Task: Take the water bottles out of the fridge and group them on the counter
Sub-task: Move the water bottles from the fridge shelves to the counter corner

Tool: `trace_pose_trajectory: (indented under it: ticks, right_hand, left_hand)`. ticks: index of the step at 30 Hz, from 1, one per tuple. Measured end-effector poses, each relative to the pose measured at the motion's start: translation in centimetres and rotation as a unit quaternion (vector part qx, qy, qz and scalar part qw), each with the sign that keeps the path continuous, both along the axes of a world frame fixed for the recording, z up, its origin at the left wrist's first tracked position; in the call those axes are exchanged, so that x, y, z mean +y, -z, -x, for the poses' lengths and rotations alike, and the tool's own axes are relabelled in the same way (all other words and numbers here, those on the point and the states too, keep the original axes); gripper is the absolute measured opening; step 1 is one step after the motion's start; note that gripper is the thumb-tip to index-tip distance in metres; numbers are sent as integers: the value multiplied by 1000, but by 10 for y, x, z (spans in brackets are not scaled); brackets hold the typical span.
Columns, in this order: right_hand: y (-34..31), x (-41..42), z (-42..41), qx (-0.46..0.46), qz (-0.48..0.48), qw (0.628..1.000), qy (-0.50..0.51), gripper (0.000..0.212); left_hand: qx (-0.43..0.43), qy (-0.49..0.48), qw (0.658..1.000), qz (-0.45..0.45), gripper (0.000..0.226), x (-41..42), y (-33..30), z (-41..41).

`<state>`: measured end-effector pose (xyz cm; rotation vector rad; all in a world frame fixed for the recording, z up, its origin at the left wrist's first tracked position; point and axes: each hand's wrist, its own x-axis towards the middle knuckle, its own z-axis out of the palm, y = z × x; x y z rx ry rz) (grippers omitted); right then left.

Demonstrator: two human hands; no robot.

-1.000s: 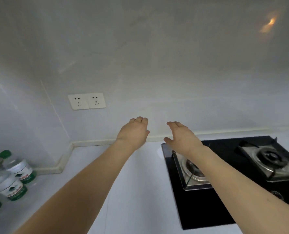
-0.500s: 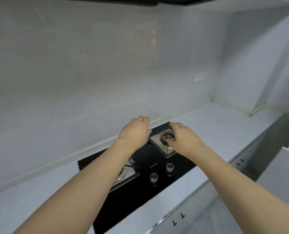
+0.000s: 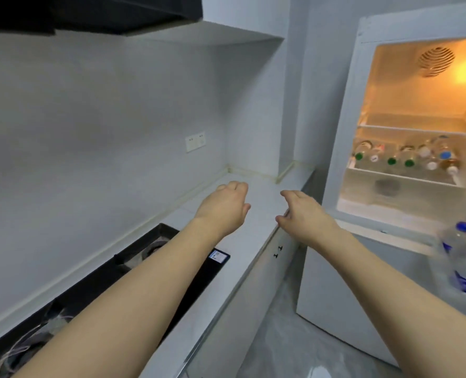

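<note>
Both hands empty, reaching toward the open fridge

The left hand (image 3: 223, 208) and the right hand (image 3: 305, 214) hang over the counter (image 3: 256, 241) with fingers loose and a little bent, holding nothing. The water bottles (image 3: 406, 156) lie on a shelf inside the fridge (image 3: 343, 148), up and to the right of both hands, caps pointing outward. The right hand is nearer, so it probably takes the next bottle

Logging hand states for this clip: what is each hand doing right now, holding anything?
Left hand: open, fingers loosely curled, holding nothing, above the counter.
Right hand: open, relaxed, holding nothing, near the counter's edge.
</note>
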<state>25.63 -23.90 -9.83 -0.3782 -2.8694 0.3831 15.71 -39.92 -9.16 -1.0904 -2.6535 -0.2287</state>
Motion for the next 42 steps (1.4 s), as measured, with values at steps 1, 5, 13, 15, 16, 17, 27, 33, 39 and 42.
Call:
trace_pose_trajectory:
  ticks: [1, 5, 13, 15, 16, 17, 27, 33, 39, 42]
  right_hand:
    - [-1, 11, 0, 1, 4, 1000, 8, 63]
    - [-4, 65, 6, 6, 12, 998, 58, 62]
    - [-10, 166, 44, 30, 18, 985, 170, 57]
    - [-18, 188, 55, 36, 19, 979, 198, 58]
    - [-20, 198, 60, 39, 19, 977, 211, 57]
    - [-25, 212, 64, 41, 21, 973, 228, 55]
    - [-10, 325, 67, 79, 62, 937, 334, 48]
    - [7, 410, 65, 92, 101, 918, 371, 53]
    - [15, 482, 76, 113, 141, 898, 400, 48]
    - [17, 504, 86, 128, 151, 893, 403, 41]
  left_hand:
    - [2, 8, 1000, 2, 42, 12, -1, 4]
    - [3, 47, 999, 7, 41, 73, -7, 32]
    - [19, 139, 990, 2, 37, 193, -16, 97]
    - [10, 160, 987, -10, 38, 223, -22, 111]
    - [3, 171, 985, -13, 37, 237, -25, 118]
    - [3, 188, 982, -13, 36, 257, -29, 124]
    - [-137, 279, 950, -36, 37, 400, -16, 136]
    - [-220, 293, 929, -56, 41, 488, -13, 131]
    - [-300, 270, 912, -77, 47, 564, -19, 131]
    - [-312, 258, 912, -66, 36, 591, -14, 138]
